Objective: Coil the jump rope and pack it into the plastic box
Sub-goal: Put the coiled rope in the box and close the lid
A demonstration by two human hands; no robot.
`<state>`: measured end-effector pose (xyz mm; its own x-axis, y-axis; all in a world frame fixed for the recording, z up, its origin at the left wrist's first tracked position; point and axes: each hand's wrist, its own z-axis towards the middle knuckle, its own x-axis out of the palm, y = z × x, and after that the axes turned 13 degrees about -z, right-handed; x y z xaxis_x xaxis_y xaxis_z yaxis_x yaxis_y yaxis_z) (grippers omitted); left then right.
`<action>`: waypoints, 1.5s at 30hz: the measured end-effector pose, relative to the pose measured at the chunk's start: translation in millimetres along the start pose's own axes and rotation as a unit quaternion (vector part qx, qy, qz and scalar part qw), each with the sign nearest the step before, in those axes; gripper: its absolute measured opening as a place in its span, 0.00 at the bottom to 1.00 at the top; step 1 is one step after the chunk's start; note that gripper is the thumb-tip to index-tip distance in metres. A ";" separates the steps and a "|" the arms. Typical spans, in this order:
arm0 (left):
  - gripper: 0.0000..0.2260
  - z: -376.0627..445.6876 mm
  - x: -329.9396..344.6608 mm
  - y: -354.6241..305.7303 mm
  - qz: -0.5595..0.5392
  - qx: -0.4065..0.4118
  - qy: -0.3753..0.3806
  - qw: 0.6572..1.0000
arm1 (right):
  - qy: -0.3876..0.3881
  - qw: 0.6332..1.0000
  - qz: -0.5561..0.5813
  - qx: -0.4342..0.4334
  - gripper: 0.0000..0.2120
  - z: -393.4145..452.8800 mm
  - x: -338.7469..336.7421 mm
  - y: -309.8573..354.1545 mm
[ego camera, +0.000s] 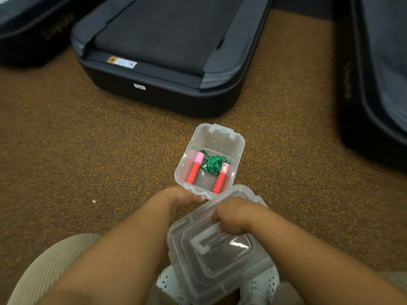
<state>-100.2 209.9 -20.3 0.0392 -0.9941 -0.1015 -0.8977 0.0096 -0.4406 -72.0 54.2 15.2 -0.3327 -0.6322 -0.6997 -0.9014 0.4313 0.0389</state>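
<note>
Looking down from the head cam, I see the clear plastic box (239, 143) sitting open on the brown speckled floor (66, 150), just ahead of both hands. The jump rope (212, 164) is already inside it: green cord bunched into a tight coil w/ the two red-and-pink handles lying along the left and right walls, pink ends pointing away from me. The right handle has some small print on its pink end, too tiny to read.

My left hand (184, 197) is at the box's near edge, fingers curled toward the rim; I can't tell if it's actually gripping or just touching. My right hand (234, 216) is closed on the clear lid (211, 258), fingers hooked over the raised handle on its top. The lid is tilted, its far edge overlapping the box's near right corner, not seated.

Beyond the box is a dark treadmill (167, 84) w/ an orange-and-white warning sticker (121, 62) and a small white tag on its end, text unreadable. Similar dark machines sit at far left and far right; gold lettering on each is too blurred to make out. White perforated shoes (169, 282) show under the lid.
</note>
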 end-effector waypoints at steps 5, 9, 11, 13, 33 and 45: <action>0.24 -22.5 -13.9 -6.2 -0.060 0.039 0.070 0.995 | -0.103 0.993 0.029 0.048 0.13 -28.9 -31.7 -38.7; 0.23 -23.0 -24.3 -14.3 -0.141 0.109 0.162 0.971 | -0.184 0.978 0.027 0.098 0.10 -30.0 -45.8 -71.2; 0.15 -24.7 -20.2 -24.4 -0.137 0.153 0.130 0.970 | -0.237 0.963 0.056 0.117 0.09 -26.0 -49.6 -81.0; 0.12 -24.6 -17.3 -36.7 -0.162 0.186 0.105 0.964 | -0.323 0.921 0.156 0.151 0.12 -18.2 -47.3 -85.4; 0.12 65.7 -0.3 -32.9 -0.418 0.072 -0.311 0.851 | -0.149 0.424 0.845 0.289 0.07 52.9 37.0 -101.1; 0.18 79.2 10.2 -5.5 -0.493 0.014 -0.283 0.823 | -0.170 0.473 0.795 0.339 0.05 74.6 37.7 -96.8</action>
<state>-60.1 208.3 -89.5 0.9469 -0.3119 -0.0778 -0.2979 -0.7605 -0.5770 23.4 36.6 -68.2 -0.2729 0.9292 -0.2492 0.7486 0.3678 0.5516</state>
